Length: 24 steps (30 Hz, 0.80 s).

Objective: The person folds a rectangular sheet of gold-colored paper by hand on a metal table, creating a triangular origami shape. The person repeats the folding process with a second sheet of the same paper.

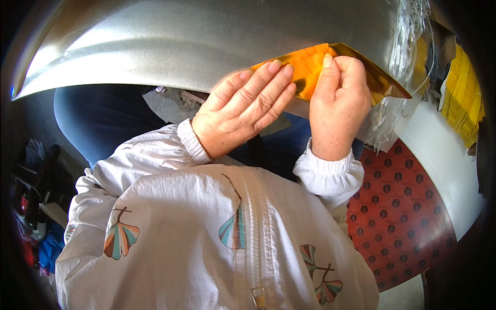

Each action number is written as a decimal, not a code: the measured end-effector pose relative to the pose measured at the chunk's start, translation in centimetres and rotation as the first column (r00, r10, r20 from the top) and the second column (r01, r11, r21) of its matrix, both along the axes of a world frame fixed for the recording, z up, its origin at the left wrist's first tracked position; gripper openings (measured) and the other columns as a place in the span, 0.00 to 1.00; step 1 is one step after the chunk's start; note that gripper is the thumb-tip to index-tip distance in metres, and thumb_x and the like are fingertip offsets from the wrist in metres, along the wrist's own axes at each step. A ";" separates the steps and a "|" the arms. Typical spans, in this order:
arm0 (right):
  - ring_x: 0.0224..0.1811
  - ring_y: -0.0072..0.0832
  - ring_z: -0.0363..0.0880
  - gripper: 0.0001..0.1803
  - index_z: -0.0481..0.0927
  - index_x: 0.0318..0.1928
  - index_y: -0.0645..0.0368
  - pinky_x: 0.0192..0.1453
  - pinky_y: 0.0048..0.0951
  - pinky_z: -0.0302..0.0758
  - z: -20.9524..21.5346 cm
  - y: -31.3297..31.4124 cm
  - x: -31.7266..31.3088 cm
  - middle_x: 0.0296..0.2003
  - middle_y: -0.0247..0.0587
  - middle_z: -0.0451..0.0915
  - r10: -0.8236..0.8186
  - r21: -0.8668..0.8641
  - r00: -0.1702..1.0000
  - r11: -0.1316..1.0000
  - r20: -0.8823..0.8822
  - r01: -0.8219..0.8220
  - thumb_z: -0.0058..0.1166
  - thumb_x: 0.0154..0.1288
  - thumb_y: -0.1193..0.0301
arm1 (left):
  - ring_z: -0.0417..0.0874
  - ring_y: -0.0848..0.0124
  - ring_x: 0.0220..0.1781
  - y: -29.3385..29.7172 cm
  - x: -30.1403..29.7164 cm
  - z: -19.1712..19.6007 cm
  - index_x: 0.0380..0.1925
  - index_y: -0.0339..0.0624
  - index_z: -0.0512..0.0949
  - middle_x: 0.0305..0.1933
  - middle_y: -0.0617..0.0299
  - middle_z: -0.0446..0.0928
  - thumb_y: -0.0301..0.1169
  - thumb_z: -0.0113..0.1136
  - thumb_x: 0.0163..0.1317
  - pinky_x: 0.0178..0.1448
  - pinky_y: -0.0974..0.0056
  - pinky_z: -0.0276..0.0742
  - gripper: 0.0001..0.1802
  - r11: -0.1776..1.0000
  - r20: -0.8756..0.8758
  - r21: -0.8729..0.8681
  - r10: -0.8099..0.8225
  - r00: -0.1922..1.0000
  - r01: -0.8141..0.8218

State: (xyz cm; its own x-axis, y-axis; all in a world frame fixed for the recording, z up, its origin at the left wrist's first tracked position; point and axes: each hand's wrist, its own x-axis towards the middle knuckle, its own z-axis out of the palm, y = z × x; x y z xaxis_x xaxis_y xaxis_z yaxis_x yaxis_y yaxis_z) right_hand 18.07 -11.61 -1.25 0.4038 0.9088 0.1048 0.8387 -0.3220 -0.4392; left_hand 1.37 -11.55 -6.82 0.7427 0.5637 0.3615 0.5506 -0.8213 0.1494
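A shiny gold foil-like sheet (306, 59) lies at the near edge of the metal tabletop (181, 44), with a folded or raised flap toward its right end. My left hand (243, 109) rests on its left part, fingers stretched out and lying flat, holding nothing. With thumb and bent fingers, my right hand (340, 106) pinches the upper edge of the gold sheet near its middle. The fingertips behind that edge are hidden. Both wrists show white elastic cuffs.
A bundle of clear-white strings (408, 44) hangs over the table's right end. Beyond it is a yellow stack of strips (461, 98). A red patterned sheet (398, 214) and a white panel (442, 142) sit lower right. At the left, a blue bag (50, 251) lies among clutter.
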 end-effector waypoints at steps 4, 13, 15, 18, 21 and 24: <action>0.32 0.48 0.80 0.07 0.76 0.36 0.61 0.37 0.44 0.74 -0.1 -0.1 0.1 0.29 0.49 0.80 -0.001 -0.008 1.000 1.000 -0.005 0.001 0.51 0.69 0.69 | 0.70 0.67 0.71 0.1 0.0 -0.1 0.66 0.48 0.68 0.70 0.62 0.69 0.34 0.50 0.69 0.71 0.58 0.64 0.25 1.000 -0.011 0.006 -0.009 1.000 0.009; 0.33 0.48 0.79 0.07 0.75 0.37 0.58 0.36 0.45 0.75 -0.9 -0.3 -0.2 0.31 0.48 0.80 0.001 0.027 0.995 1.000 0.100 -0.003 0.51 0.69 0.68 | 0.72 0.66 0.70 -0.1 0.5 -0.5 0.65 0.54 0.68 0.70 0.63 0.69 0.35 0.52 0.68 0.68 0.59 0.68 0.24 0.997 0.050 0.063 0.032 0.998 -0.035; 0.33 0.48 0.79 0.07 0.74 0.37 0.58 0.36 0.45 0.75 -0.9 -0.4 -0.2 0.30 0.47 0.79 0.000 0.017 0.993 1.000 0.119 -0.002 0.51 0.69 0.68 | 0.72 0.66 0.70 -0.1 0.5 -0.5 0.64 0.54 0.68 0.69 0.63 0.69 0.35 0.53 0.68 0.67 0.59 0.68 0.24 0.998 0.056 0.060 0.029 0.998 -0.032; 0.33 0.49 0.79 0.07 0.74 0.37 0.57 0.35 0.45 0.75 -1.0 -0.5 -0.3 0.31 0.47 0.79 -0.007 0.021 0.991 1.000 0.134 0.004 0.51 0.69 0.67 | 0.71 0.66 0.70 0.0 0.5 -0.5 0.64 0.54 0.68 0.69 0.63 0.69 0.35 0.53 0.68 0.67 0.59 0.69 0.24 0.997 0.061 0.068 0.032 0.998 -0.036; 0.32 0.48 0.79 0.07 0.74 0.38 0.56 0.35 0.45 0.75 -1.5 -0.6 -0.5 0.31 0.46 0.79 -0.025 0.018 0.975 1.000 0.220 0.022 0.52 0.69 0.66 | 0.72 0.66 0.69 0.0 0.5 -0.5 0.64 0.55 0.68 0.69 0.63 0.69 0.34 0.54 0.67 0.66 0.59 0.69 0.24 0.998 0.061 0.059 0.032 0.998 -0.035; 0.33 0.47 0.79 0.08 0.75 0.40 0.54 0.35 0.46 0.74 -2.0 -0.7 -0.7 0.33 0.43 0.80 -0.054 0.080 0.950 0.996 0.307 0.030 0.53 0.69 0.65 | 0.72 0.66 0.69 0.0 0.7 -0.6 0.63 0.56 0.69 0.69 0.63 0.69 0.33 0.56 0.66 0.65 0.60 0.70 0.24 0.997 0.078 0.061 0.036 0.996 -0.041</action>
